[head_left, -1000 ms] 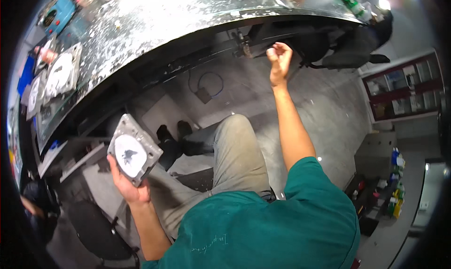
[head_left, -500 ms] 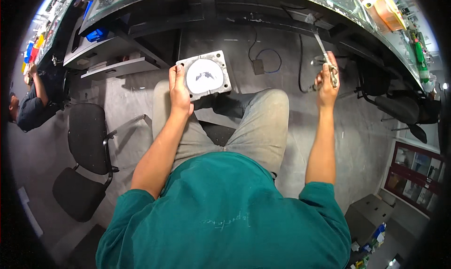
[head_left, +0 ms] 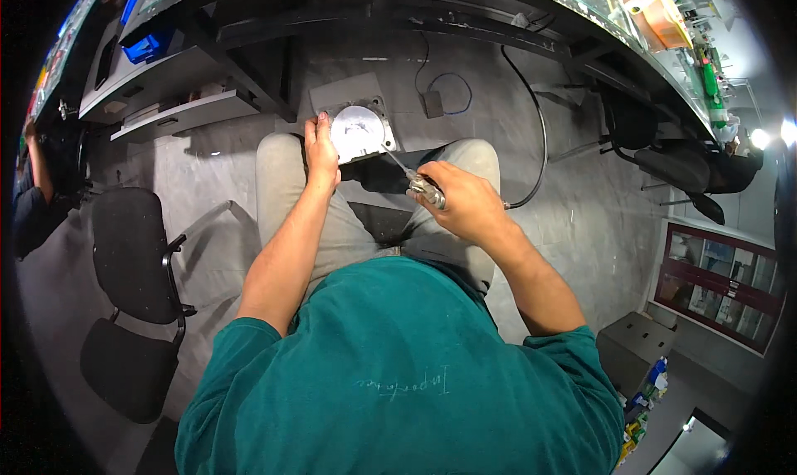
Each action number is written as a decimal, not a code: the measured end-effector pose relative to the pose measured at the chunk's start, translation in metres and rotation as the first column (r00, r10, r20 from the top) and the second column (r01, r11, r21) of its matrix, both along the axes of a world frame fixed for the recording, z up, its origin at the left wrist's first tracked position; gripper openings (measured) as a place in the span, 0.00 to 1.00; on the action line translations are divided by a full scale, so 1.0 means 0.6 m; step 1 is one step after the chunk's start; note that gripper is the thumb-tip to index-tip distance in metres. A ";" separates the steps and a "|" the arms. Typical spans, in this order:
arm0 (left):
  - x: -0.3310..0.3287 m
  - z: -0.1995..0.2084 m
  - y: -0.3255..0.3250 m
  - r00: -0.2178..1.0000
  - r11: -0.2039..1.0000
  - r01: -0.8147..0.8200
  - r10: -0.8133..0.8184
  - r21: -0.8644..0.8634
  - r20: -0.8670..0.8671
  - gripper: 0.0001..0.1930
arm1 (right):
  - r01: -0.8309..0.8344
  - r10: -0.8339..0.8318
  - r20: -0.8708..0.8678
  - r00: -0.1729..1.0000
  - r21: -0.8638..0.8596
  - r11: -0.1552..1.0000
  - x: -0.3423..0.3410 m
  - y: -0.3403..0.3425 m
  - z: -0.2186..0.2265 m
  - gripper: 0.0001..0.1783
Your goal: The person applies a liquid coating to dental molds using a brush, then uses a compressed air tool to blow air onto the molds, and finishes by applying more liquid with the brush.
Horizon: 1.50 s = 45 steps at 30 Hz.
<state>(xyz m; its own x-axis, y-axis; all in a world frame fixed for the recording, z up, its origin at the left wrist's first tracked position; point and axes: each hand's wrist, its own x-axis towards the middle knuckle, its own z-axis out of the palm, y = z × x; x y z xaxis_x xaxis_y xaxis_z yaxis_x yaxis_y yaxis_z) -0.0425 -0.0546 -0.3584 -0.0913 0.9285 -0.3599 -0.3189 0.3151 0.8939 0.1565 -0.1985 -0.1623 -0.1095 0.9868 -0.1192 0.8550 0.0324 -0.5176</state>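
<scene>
My left hand (head_left: pixel 320 155) grips the left edge of a square metal mould plate (head_left: pixel 358 131), with a pale round area in its middle and holes at the corners. The plate is held out above my knees. My right hand (head_left: pixel 466 199) is closed round a metal air blow gun (head_left: pixel 427 190). Its thin nozzle reaches up and left to the plate's lower right corner; whether the tip touches there I cannot tell. A black hose (head_left: pixel 541 135) curves away from beside that hand.
A long black-framed bench (head_left: pixel 315 27) runs across the far side, with an open drawer (head_left: pixel 187 118) at left. Black chairs (head_left: pixel 133 255) stand left and right. On the floor lie a small box (head_left: pixel 432 104) and a cable. Another person's arm (head_left: pixel 39 164) shows at far left.
My right hand has swung in from the far right with the blow gun, bringing its nozzle to the plate. The plate, still in my left hand, has tilted and now looks darker.
</scene>
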 end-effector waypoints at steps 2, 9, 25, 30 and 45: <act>-0.006 -0.014 0.004 0.999 1.000 -0.005 0.005 -0.005 0.040 0.18 | -0.006 0.006 0.003 1.000 -0.038 0.999 -0.016 0.008 0.001 0.19; -0.001 -0.015 0.007 0.999 0.999 0.037 -0.037 -0.009 0.024 0.19 | -0.026 0.029 0.040 0.999 -0.077 0.997 -0.033 0.026 0.010 0.17; -0.008 -0.043 0.007 0.987 0.990 0.131 -0.126 -0.043 0.096 0.19 | 0.042 -0.040 0.028 0.999 -0.086 0.995 0.010 0.063 0.029 0.17; -0.005 -0.025 0.001 0.970 0.977 0.171 -0.145 -0.125 0.196 0.21 | 0.082 -0.072 0.045 0.996 -0.257 0.963 0.010 0.083 0.060 0.18; -0.002 -0.024 -0.003 0.959 0.973 0.227 -0.217 -0.040 0.182 0.25 | 0.052 -0.048 0.020 0.999 -0.257 0.965 -0.014 0.111 0.073 0.18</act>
<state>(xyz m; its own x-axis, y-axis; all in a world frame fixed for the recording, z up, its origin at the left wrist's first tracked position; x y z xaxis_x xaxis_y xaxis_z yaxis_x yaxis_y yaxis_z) -0.0437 -0.0563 -0.3730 0.1841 0.8947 -0.4070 -0.3848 0.4466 0.8077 0.1478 -0.1320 -0.1184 -0.0576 0.9268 -0.3711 0.8593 -0.1432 -0.4911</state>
